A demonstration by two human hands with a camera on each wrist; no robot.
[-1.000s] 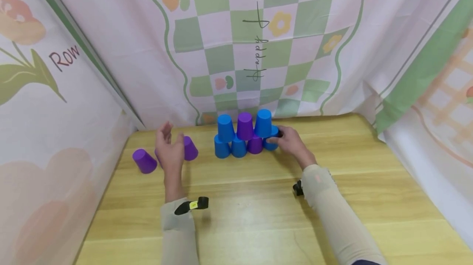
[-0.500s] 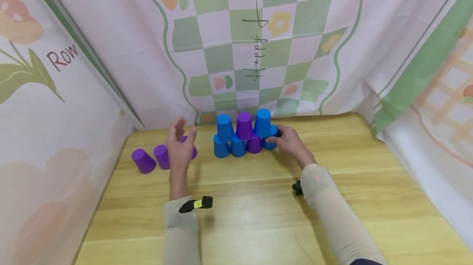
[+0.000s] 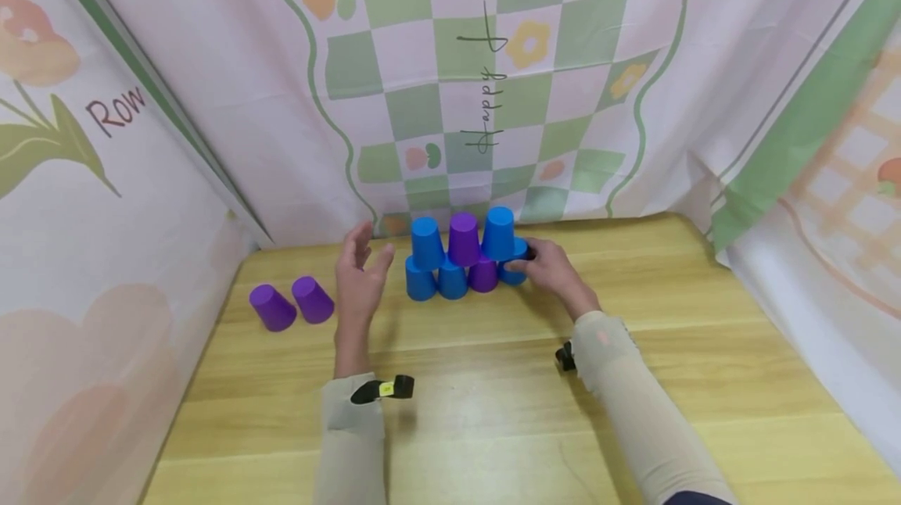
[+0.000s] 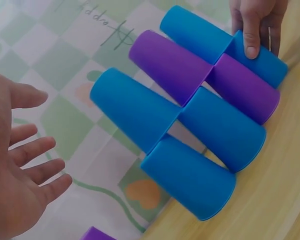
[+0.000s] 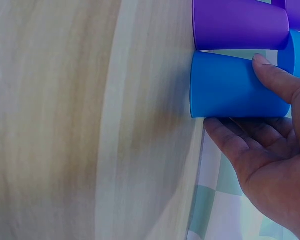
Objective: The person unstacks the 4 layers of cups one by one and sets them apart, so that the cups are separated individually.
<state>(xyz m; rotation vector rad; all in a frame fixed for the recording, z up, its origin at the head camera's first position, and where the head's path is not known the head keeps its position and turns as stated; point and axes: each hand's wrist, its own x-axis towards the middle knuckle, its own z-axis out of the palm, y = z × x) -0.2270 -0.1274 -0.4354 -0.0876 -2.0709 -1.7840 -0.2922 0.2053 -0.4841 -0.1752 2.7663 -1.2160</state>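
Observation:
Upside-down cups stand in a two-tier stack. Its lower row runs blue cup [image 3: 421, 280], blue, purple cup [image 3: 483, 276], and a blue cup [image 5: 235, 86] at the right end. Above sit a blue cup [image 3: 426, 243], a purple cup [image 3: 464, 239] and another blue cup [image 3: 499, 233]. My right hand [image 3: 556, 274] holds the lower right-end blue cup, thumb on its front and fingers along its outer side. My left hand [image 3: 361, 282] hovers left of the stack, holding nothing, fingers spread and apart from the cups.
Two purple cups, one outermost [image 3: 272, 307] and one nearer [image 3: 313, 299], stand upside down on the wooden table [image 3: 464, 411] to the left. Part of a purple cup [image 4: 96, 234] shows low in the left wrist view. A patterned curtain [image 3: 464, 114] hangs directly behind the stack.
My left hand has moved right, from in front of the loose purple cups toward the stack. It now hides the rightmost loose cup in the head view. My right hand stays at its cup.

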